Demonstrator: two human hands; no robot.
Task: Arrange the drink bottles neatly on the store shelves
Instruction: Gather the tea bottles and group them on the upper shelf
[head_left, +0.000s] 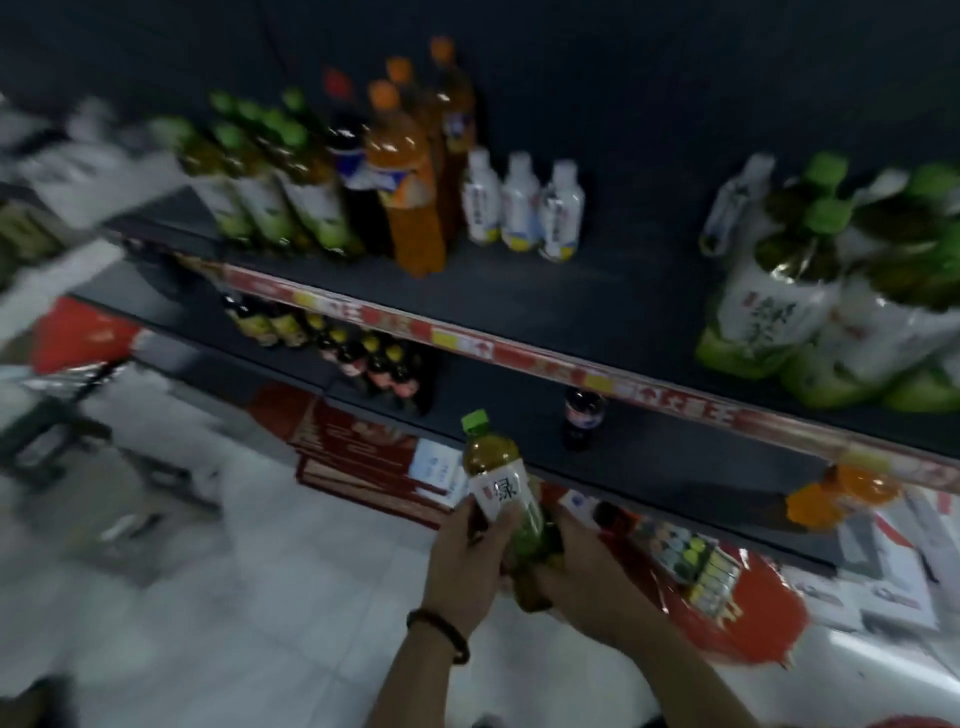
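1 green-capped tea bottle (493, 467) is gripped at the label by the left hand (465, 566) and at its base by the right hand (582, 577).

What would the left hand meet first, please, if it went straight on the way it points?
Probably the lower shelf, which the left hand, gripping the tea bottle, points at; depth is unclear.

Dim store light, heavy motion blur at left, wide-angle edge distortion, soft focus
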